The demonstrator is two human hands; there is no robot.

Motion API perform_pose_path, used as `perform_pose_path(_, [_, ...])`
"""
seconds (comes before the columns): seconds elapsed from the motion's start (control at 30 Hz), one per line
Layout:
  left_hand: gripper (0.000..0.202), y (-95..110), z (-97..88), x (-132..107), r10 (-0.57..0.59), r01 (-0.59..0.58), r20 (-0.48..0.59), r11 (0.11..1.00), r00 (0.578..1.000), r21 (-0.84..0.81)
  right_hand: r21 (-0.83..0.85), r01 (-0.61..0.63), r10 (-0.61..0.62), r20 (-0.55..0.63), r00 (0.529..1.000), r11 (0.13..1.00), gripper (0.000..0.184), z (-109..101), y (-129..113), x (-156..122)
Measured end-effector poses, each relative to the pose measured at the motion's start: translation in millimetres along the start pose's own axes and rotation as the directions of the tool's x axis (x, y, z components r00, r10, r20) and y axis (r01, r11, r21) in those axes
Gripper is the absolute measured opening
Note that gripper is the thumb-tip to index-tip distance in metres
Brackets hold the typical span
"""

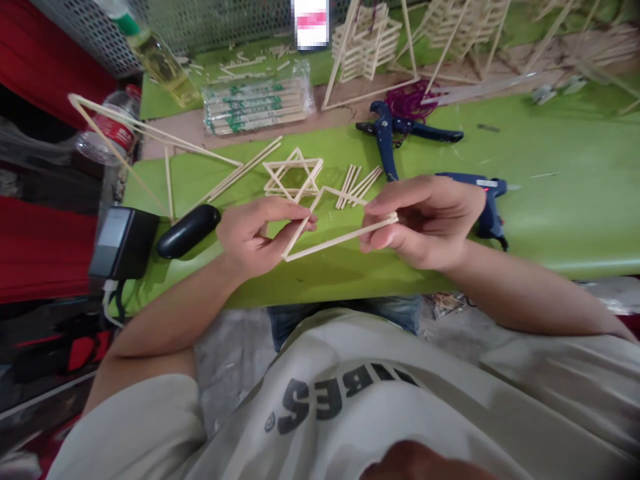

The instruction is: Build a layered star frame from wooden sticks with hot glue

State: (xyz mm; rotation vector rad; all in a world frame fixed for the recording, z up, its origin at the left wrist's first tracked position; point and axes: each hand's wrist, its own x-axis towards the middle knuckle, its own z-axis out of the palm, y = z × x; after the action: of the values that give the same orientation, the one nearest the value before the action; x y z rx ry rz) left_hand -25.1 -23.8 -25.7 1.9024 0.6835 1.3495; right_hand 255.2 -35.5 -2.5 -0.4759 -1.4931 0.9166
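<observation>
A triangle of thin wooden sticks (334,241) is held above the green table (550,200) between both hands. My left hand (250,233) pinches its left side near the lower corner, fingers closed on a stick. My right hand (425,220) grips the right corner, thumb and fingers closed on it. Just behind lies a finished stick star (293,175) and a small bunch of loose short sticks (357,185).
A blue glue gun (483,193) lies right of my right hand; blue cutters (395,130) are behind. A black oval case (187,230) and power adapter (123,241) sit at left. A pack of chopsticks (257,107), bottles and stick frames stand farther back.
</observation>
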Motion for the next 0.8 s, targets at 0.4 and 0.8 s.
perform_pose_path(0.4, [0.041, 6, 0.3, 23, -0.511, 0.658, 0.416, 0.558, 0.752, -0.505, -0.024, 0.088, -0.088, 0.036, 0.996, 0.996, 0.045, -7, 9, -1])
perform_pose_path(0.8, [0.043, 8, 4.0, 22, -0.500, 0.656, 0.425, 0.590, 0.755, -0.472, -0.056, 0.034, -0.033, 0.016, 0.999, 0.998, 0.042, -4, 12, 1])
